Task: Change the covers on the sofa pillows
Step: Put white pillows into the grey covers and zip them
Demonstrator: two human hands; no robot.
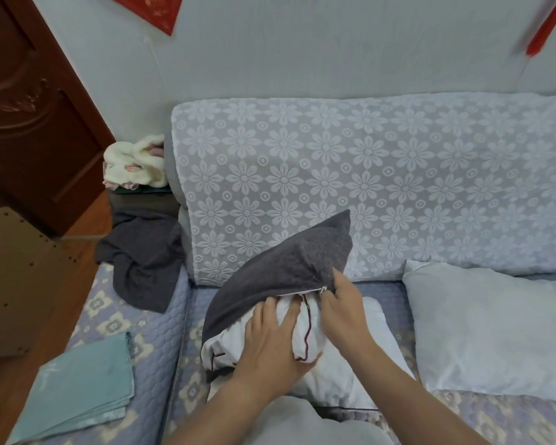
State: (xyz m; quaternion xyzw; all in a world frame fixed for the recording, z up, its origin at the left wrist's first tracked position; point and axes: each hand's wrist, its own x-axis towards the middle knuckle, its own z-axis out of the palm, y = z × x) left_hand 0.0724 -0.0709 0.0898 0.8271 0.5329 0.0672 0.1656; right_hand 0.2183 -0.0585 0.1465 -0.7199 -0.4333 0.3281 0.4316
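A pillow in a dark grey cover [289, 261] leans on the sofa seat in front of me, its zip side open toward me. The white inner pillow [315, 335] bulges out of the opening. My left hand [270, 338] presses flat on that white pillow with fingers spread. My right hand [341, 303] pinches the grey cover's edge at the zip pull. A bare pale pillow [495, 329] lies on the seat to the right. A stack of folded teal covers [77, 390] rests on the left armrest. A crumpled grey cover [142, 255] hangs over the armrest farther back.
The sofa back [366, 181] wears a white floral lace cloth. A cream fluffy bundle [135, 162] sits on a small stand left of the sofa. A brown door [29, 107] and a cardboard box [10, 284] stand at the far left.
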